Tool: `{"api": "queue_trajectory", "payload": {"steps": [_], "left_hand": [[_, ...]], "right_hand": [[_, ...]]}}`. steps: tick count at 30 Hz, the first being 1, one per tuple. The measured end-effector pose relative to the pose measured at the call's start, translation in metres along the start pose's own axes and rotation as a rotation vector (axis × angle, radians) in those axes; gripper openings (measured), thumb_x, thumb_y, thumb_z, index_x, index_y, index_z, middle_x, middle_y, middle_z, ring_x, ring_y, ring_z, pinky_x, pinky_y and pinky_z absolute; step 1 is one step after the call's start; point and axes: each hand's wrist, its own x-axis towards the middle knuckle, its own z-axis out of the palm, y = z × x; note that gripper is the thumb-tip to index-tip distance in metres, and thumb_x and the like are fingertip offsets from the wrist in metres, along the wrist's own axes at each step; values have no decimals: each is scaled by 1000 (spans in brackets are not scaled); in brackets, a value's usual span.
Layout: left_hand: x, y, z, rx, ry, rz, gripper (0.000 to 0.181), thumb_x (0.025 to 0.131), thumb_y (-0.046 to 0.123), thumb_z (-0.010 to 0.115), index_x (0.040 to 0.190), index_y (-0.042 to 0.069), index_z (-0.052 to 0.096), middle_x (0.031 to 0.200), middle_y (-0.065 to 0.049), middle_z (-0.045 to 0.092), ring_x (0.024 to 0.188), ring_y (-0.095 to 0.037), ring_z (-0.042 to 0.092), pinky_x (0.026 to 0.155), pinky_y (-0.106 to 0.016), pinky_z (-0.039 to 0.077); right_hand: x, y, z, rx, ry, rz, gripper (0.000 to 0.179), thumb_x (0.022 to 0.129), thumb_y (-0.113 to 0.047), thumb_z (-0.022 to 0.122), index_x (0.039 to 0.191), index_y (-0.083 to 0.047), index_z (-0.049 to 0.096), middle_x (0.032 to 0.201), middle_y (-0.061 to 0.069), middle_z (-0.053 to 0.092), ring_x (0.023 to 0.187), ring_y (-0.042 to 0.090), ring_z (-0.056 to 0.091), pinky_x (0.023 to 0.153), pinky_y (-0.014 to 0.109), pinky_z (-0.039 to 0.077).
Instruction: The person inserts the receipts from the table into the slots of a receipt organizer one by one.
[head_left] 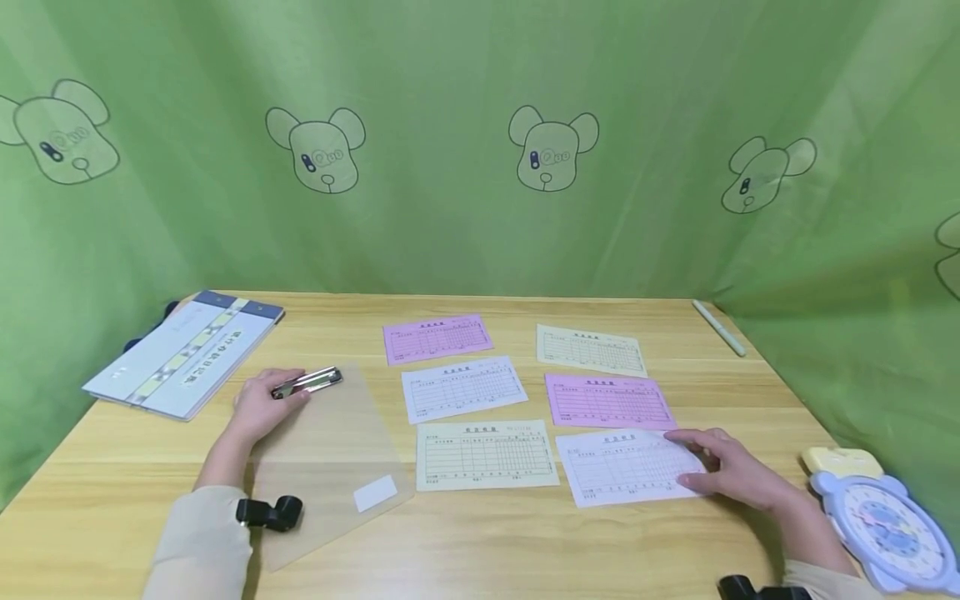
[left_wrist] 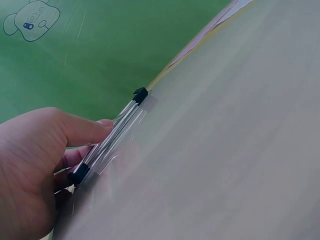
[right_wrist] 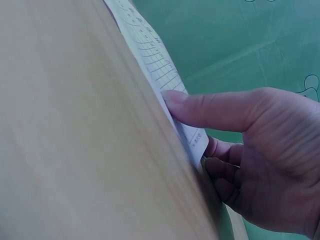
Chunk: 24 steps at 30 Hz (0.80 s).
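Observation:
My left hand (head_left: 264, 405) grips the metal clip (head_left: 307, 382) at the top left corner of a clear plastic report folder (head_left: 330, 467) with a white label. In the left wrist view the thumb lies over the clip's bars and the fingers curl behind them. My right hand (head_left: 731, 468) pinches the right end of a white printed form (head_left: 630, 475), the front one in the right column. In the right wrist view the thumb rests on this form (right_wrist: 185, 132), the other fingers curled at its edge. A pink form (head_left: 609, 402) lies just behind it.
Several more pink, white and pale green forms (head_left: 487, 454) lie in two columns mid-table. A blue-and-white booklet (head_left: 183, 354) sits at back left. On the right are a pale pen (head_left: 718, 328) and a blue toy clock (head_left: 888, 525). Green curtain (head_left: 450, 233) surrounds the table.

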Motion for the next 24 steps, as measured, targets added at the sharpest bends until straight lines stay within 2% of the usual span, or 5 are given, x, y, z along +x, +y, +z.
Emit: {"api": "queue_trajectory", "payload": {"steps": [4,14,20,22,24], "left_hand": [[0,0,0,3,6,1,45,79,25,61,117,2,51,116,-22,45,105,-41,34,84,-53,18],[1,2,2,26,32,24,43,79,21,61,116,0,51,113,-23,46,102,-39,36,82,-52,19],[1,3,2,26,31,17,44,79,22,61,118,3,51,114,-23,45,102,-40,35,83,-52,19],[1,3,2,26,32,16,42,80,21,61,117,4,52,113,-22,46,102,-39,35,83,-51,19],[1,3,2,27,34,14,40,80,20,61,115,4,53,113,-21,46,101,-39,35,82,-50,19]], "right_hand": [[0,0,1,6,7,3,57,70,-23,70,118,0,49,93,9,42,78,17,33,63,28,31],[-3,-7,2,18,25,-30,46,72,-17,68,111,-1,51,100,12,49,82,16,42,68,29,35],[-2,-10,4,44,19,29,54,71,-15,68,119,-1,47,112,22,47,92,23,44,74,31,35],[-2,-9,5,61,18,46,56,71,-14,68,121,0,46,118,25,43,97,28,42,78,36,34],[-2,-9,5,70,33,40,55,72,-12,67,121,0,46,119,25,42,98,28,42,79,33,34]]}}
